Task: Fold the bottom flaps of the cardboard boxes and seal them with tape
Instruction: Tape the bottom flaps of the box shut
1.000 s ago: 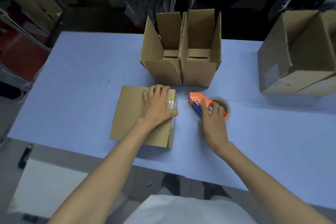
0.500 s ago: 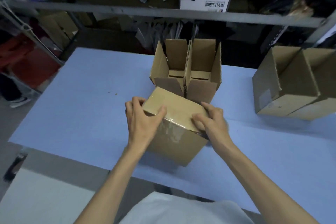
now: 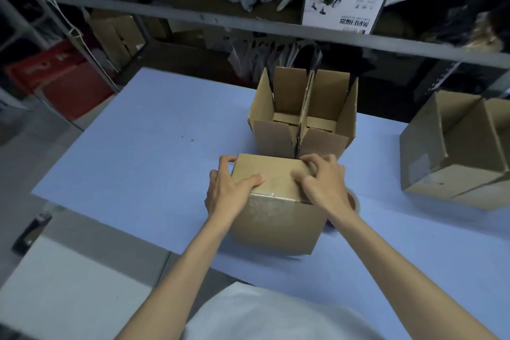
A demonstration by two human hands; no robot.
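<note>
- Far left, bare blue bench (image 3: 132, 152), with room there to swing a carton round.
- The left hand (image 3: 231, 191) comes first: fingers hooked over the far left corner of the box (image 3: 278, 212), thumb laid flat on its top face. That is a firm grip, likely for turning the box, not just steadying it.
- The box sits mid-bench, right in front of the person, closed face up. A glossy strip of tape runs over the near top edge and down the front, so I judge this bottom sealed.
- The right hand (image 3: 323, 184) has its fingers curled on the top face at the far right edge, gripping the other side. With a hand at each end, the flip can be controlled.
- Peeking out just behind that wrist is the tape roll (image 3: 354, 201), parked within easy reach.
- Just beyond the box, two open boxes (image 3: 303, 135) stand side by side with flaps up, probably done and lined up.
- Far right, a larger box (image 3: 452, 157) waits well apart.
</note>
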